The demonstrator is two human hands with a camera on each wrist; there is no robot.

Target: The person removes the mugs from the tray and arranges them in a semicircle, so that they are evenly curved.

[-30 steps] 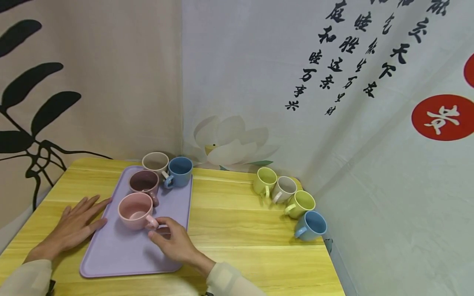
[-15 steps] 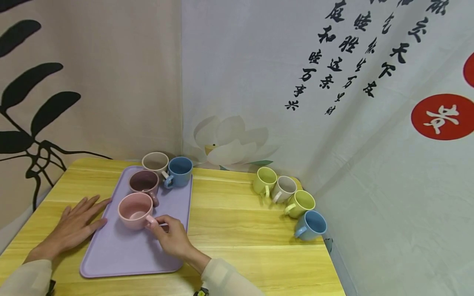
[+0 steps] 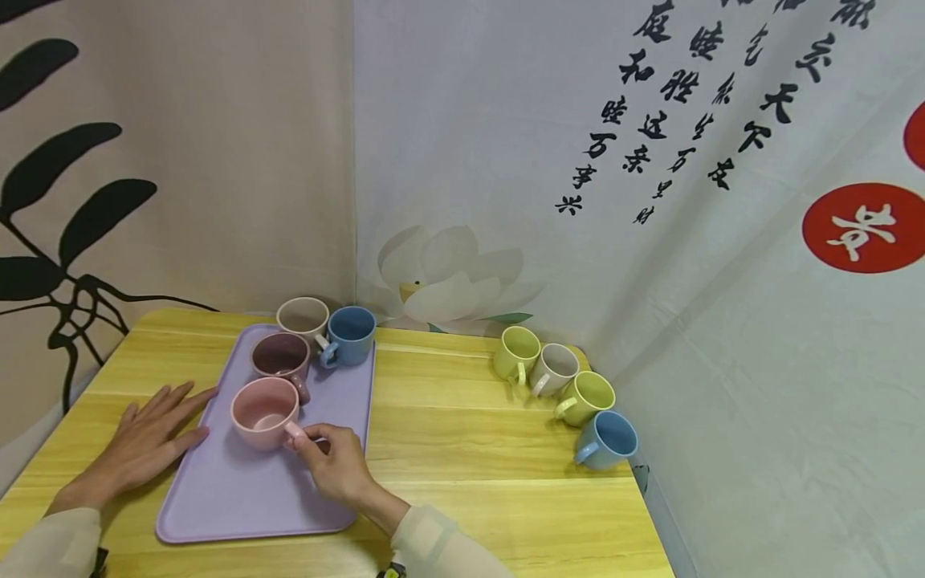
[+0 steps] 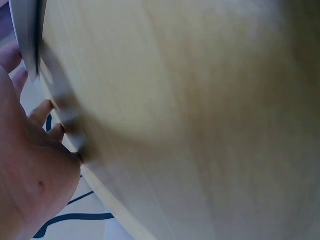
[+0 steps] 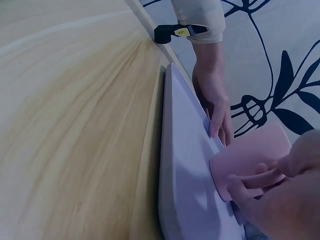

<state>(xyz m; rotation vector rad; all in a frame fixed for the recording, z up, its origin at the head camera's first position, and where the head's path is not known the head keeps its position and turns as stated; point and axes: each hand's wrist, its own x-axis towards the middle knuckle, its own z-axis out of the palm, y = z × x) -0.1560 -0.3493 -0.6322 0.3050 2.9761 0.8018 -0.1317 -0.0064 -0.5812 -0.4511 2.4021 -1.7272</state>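
Note:
A pink cup [image 3: 262,425] stands upright on a lilac tray [image 3: 238,506]. My right hand [image 3: 338,466] pinches its handle; the right wrist view shows the fingers on the handle of the pink cup [image 5: 250,157] too. My left hand [image 3: 140,441] lies with straight fingers at the tray's left edge, its fingertips touching the rim. Behind the pink cup stands a dark mauve cup [image 3: 282,353]. Farther back on the tray are a beige cup [image 3: 303,315] and a blue cup [image 3: 352,337], close together.
On the right side of the wooden table [image 3: 448,449] several cups stand in a slanting row: a green cup [image 3: 517,353], a pale grey cup [image 3: 555,369], another green cup [image 3: 587,400] and a blue cup [image 3: 607,441] near the right edge. A printed cloth [image 3: 462,160] hangs behind.
My right hand's fingers have closed in on the pink cup's handle and now pinch it. The cup has barely moved. My left hand stays in place.

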